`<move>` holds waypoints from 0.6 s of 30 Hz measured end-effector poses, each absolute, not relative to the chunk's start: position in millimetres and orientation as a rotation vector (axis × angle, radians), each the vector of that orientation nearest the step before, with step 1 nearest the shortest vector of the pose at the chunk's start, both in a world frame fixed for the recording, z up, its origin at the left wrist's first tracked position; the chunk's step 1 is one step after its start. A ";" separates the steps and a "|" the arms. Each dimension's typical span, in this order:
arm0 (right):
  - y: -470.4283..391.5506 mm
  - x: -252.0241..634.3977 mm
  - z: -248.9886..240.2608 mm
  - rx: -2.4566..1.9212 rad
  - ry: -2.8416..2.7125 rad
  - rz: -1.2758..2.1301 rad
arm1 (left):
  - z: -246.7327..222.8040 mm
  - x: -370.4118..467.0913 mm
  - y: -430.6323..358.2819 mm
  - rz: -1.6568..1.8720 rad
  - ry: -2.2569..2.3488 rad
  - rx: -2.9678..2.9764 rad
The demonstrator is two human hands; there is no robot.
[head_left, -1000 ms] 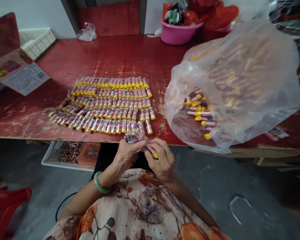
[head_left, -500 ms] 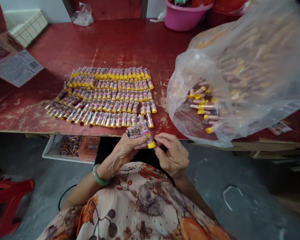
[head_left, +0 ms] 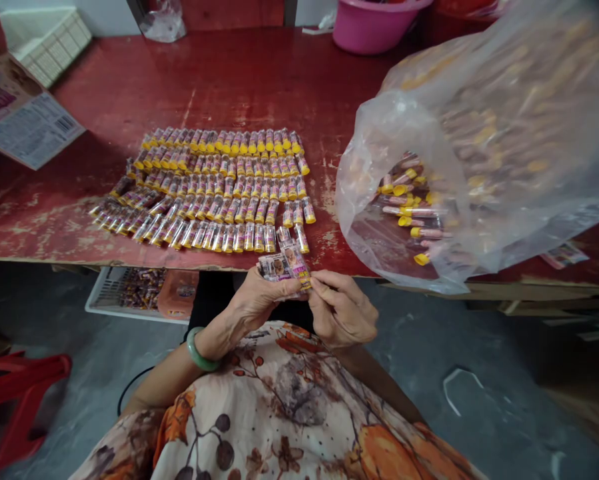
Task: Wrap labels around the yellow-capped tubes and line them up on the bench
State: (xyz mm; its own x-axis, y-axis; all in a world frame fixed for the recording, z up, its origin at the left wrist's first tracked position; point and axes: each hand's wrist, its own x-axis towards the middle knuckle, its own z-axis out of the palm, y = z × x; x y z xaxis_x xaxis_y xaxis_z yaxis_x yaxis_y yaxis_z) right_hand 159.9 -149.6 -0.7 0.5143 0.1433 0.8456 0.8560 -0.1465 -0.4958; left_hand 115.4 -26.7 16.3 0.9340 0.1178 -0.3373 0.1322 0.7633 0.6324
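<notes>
My left hand [head_left: 252,303], with a green bangle on its wrist, holds a small stack of printed labels [head_left: 274,267] just below the red table's front edge [head_left: 129,257]. A clear tube with a label [head_left: 298,263] sits between both hands; my right hand [head_left: 342,310] pinches its lower end, where the yellow cap is hidden. Several rows of labelled yellow-capped tubes [head_left: 214,190] lie flat on the table ahead. To the right, an open clear plastic bag [head_left: 484,147] holds many more tubes.
A pink basin [head_left: 374,23] and a small plastic bag [head_left: 162,23] stand at the table's back. A printed carton flap [head_left: 22,120] and white basket [head_left: 42,37] are at the left. Under the table is a white crate [head_left: 139,293]; a red stool [head_left: 19,393] stands at lower left.
The view shifted slightly toward the table. The tube has turned in my hands: its yellow cap, visible half a second ago, is now covered by my right fingers.
</notes>
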 end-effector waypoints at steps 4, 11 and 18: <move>-148.9 160.9 -4.4 -1.658 -0.867 -0.819 | 14.0 118.3 -26.8 -0.016 0.403 0.692; -145.9 164.7 -4.2 -1.712 -0.891 -0.633 | 18.7 116.3 -13.8 -0.039 0.500 0.816; -162.6 170.6 -20.3 -1.819 -1.008 -0.580 | 26.2 161.0 105.6 0.301 0.709 1.469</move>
State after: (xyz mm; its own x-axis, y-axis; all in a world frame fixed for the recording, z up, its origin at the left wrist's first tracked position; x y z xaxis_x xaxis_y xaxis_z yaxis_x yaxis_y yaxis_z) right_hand 170.6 -162.6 -20.3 0.5487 0.3883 0.7404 0.8352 -0.2157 -0.5058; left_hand 161.0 105.6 26.2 0.7651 0.5930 -0.2510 0.2309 0.1112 0.9666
